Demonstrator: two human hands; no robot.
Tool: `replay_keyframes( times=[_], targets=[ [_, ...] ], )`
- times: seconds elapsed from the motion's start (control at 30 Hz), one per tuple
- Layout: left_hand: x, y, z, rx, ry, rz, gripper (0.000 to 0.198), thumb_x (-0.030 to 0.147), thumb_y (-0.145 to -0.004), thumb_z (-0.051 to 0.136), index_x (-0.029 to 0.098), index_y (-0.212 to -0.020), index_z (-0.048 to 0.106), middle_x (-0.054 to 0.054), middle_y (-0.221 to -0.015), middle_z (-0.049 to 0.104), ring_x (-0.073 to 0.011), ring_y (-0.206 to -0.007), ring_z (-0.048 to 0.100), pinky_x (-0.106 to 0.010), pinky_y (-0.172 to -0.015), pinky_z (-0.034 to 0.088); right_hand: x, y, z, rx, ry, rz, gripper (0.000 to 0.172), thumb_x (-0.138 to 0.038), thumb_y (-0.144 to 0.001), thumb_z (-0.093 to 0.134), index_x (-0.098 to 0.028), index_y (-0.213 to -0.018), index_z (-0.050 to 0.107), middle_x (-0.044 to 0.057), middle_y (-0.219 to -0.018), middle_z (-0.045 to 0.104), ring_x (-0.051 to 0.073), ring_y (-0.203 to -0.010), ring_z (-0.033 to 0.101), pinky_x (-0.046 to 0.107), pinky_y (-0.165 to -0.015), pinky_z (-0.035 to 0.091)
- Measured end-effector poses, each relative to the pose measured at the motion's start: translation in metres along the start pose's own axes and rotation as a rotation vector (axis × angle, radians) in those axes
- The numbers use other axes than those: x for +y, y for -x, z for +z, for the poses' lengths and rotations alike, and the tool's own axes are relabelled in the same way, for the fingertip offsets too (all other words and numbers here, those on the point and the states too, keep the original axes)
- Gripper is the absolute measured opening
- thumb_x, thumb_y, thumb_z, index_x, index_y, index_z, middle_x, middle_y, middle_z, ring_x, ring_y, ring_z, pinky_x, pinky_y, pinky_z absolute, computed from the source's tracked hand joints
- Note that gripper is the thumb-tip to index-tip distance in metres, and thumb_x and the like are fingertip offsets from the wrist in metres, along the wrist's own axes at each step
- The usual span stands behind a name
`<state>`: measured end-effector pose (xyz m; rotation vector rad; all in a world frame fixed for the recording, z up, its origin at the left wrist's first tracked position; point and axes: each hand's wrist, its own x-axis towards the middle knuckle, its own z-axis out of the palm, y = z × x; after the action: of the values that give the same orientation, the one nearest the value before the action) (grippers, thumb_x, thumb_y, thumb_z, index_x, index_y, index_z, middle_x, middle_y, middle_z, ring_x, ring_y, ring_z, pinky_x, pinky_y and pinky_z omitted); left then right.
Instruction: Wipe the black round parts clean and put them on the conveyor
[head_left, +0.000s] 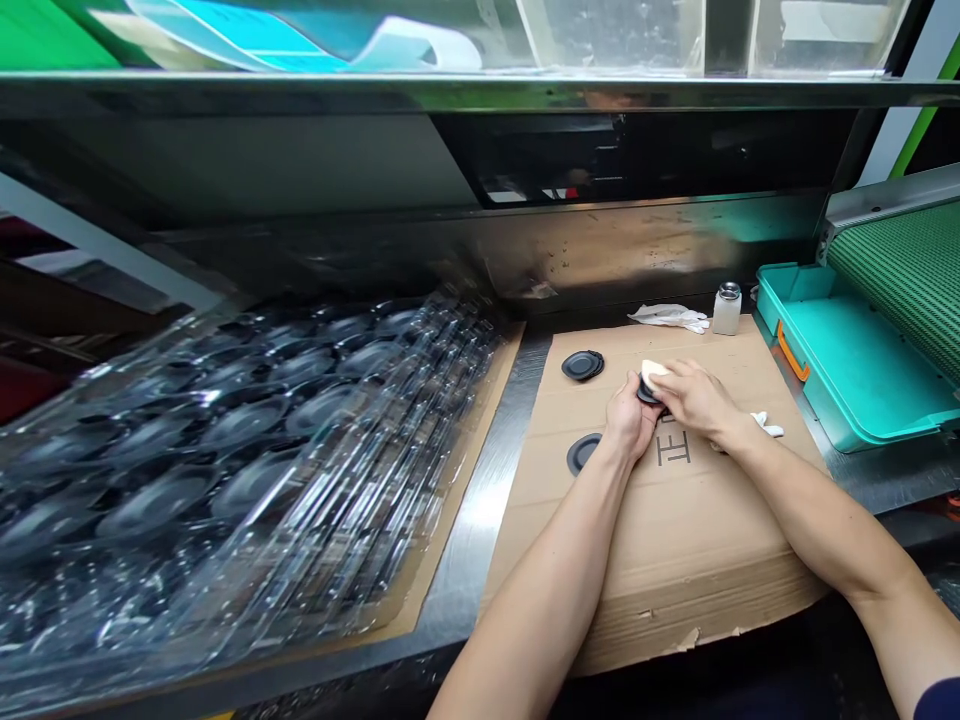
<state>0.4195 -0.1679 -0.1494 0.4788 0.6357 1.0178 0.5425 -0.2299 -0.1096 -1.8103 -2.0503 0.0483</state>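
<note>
My left hand [631, 415] grips a black round disc-shaped part [646, 391] above the cardboard. Pressed against the top of that disc is a white pad or cloth [652, 372], pinched in the fingers of my right hand [694, 395]. A small stack of black discs [583, 365] lies on the cardboard to the left of my hands. Another black disc [583, 453] rests nearer me, partly hidden behind my left forearm. A white scrap [766, 424] shows beside my right wrist.
Clear plastic trays [300, 430] filled with black discs cover the left side. Cardboard [720, 520] lies on the metal bench. Behind it are a small bottle [727, 308] and a white glove or cloth [670, 317]. A teal bin [862, 330] stands right, beside a green conveyor belt [907, 270].
</note>
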Motion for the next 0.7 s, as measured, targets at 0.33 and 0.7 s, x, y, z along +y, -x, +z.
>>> replay_keyframes(
  times=[0.33,0.7],
  targets=[
    [0.004,-0.005,-0.004,0.063,0.036,0.032,0.036,0.029,-0.109,0.038,0.010,-0.099,0.067,-0.010,-0.090,0.076,-0.0156,-0.084,0.073,-0.032,-0.091,0.058,-0.024,0.005,0.002,-0.041,0.095,0.105,0.034,-0.033,-0.104,0.049,-0.024,-0.129,0.070,0.013,-0.133,0.063,0.028,-0.118,0.053,0.039,-0.098,0.049],
    [0.010,-0.001,-0.003,-0.004,-0.045,-0.012,0.047,0.041,-0.109,0.035,0.009,-0.100,0.069,-0.019,-0.115,0.075,-0.0252,-0.106,0.074,-0.039,-0.091,0.059,0.017,0.004,-0.022,-0.031,0.153,0.304,0.032,-0.040,-0.102,0.053,-0.024,-0.124,0.069,0.012,-0.125,0.064,0.030,-0.122,0.054,0.039,-0.097,0.049]
  ],
)
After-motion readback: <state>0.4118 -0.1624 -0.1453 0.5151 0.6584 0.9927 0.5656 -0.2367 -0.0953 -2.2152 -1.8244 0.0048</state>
